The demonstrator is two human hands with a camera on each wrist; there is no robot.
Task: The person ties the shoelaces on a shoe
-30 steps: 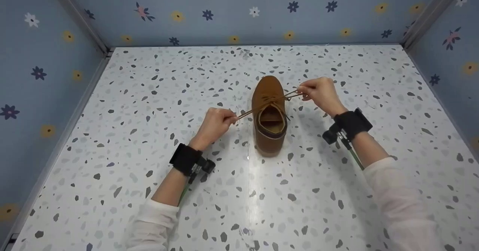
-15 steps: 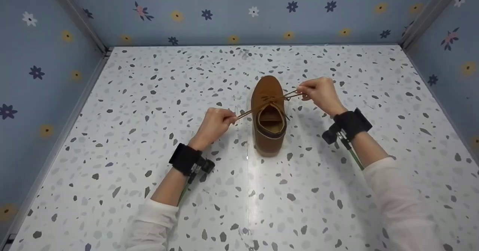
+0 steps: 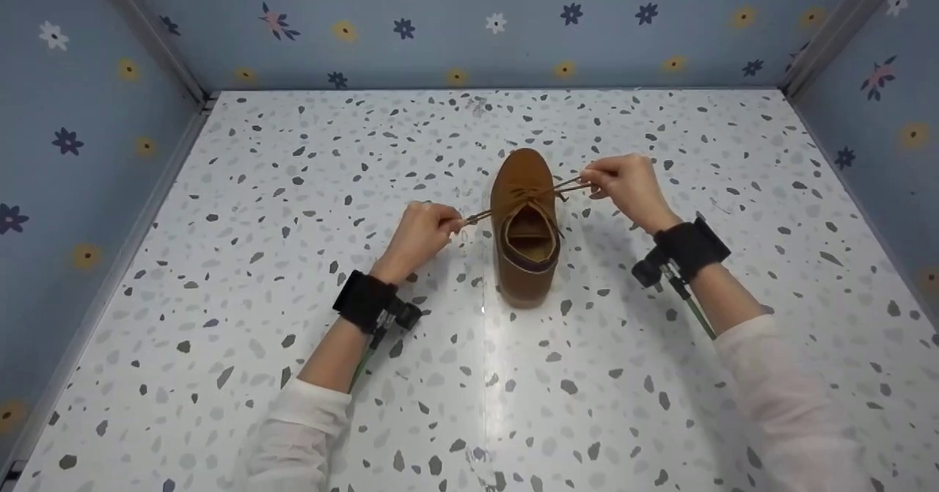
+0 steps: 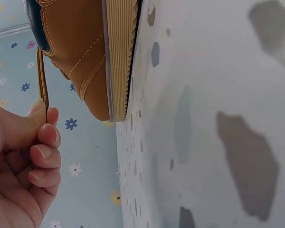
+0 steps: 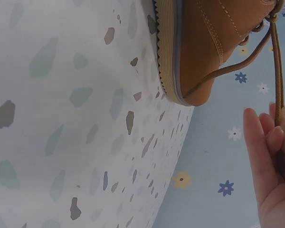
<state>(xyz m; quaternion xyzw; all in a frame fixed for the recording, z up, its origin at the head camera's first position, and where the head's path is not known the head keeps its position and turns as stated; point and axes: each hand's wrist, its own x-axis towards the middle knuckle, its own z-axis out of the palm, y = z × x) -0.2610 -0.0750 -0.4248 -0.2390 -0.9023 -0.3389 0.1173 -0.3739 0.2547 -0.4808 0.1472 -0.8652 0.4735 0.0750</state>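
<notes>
A tan-brown lace-up ankle shoe stands upright on the speckled surface, toe pointing away from me. To its left, my left hand pinches a doubled length of brown shoelace between thumb and curled fingers. On the other side my right hand pinches another doubled strand, drawn out from the knot over the tongue. A loose lace end hangs across the shoe's side in the right wrist view, where the knot shows at the top edge. Both hands are raised above the surface and apart from the shoe.
Blue floral panels wall in the white terrazzo-patterned surface at the back and both sides. Each wrist wears a black strap with a small camera and a green cable.
My left hand has shifted slightly away from my body, and the lace stretch between it and the shoe looks shorter. My right hand keeps its grip almost in place. The shoe stays put.
</notes>
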